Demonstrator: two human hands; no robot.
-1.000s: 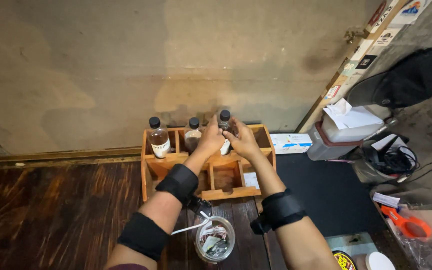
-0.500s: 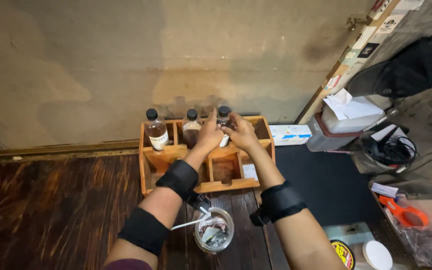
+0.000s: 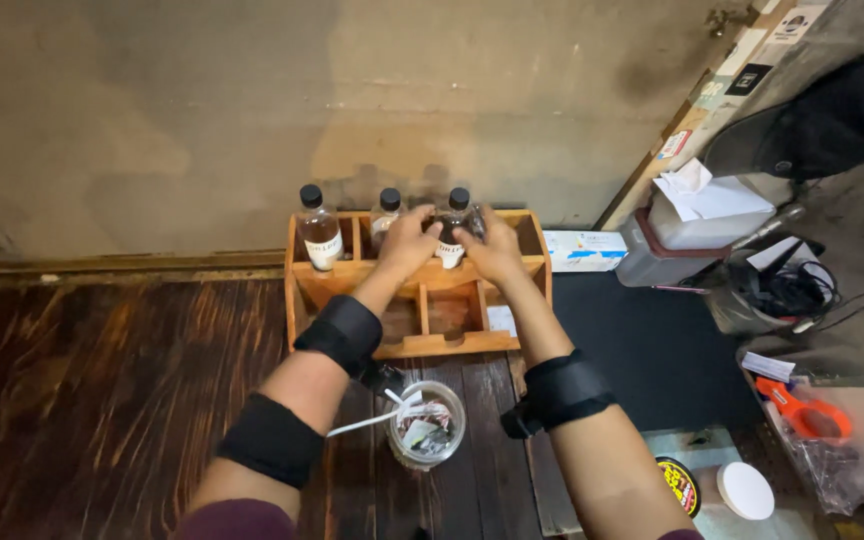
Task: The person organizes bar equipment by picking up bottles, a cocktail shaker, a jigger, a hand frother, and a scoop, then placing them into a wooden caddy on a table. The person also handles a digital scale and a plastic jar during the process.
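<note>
Both of my hands reach into the back row of a wooden caddy [image 3: 432, 345] on the dark wooden counter. My left hand [image 3: 407, 240] and my right hand [image 3: 492, 245] close around a clear glass bottle with a black cap [image 3: 458, 215] that stands upright in the rear right slot. Two more black-capped bottles stand in the same row: one at the left [image 3: 319, 230], one in the middle [image 3: 388, 208], partly hidden by my left hand. Black bands wrap both forearms.
A clear cup [image 3: 427, 425] with wrappers and a white stick stands in front of the caddy. To the right lie a black mat [image 3: 652, 350], a white-and-blue box [image 3: 582, 250], a tissue container [image 3: 697, 220], a black bag [image 3: 812, 120], tangled cables [image 3: 782, 290] and an orange tool [image 3: 802, 415].
My hands have sunk a little with the bottle, which now sits lower in its slot. The view has shifted slightly; the other bottles have not moved.
</note>
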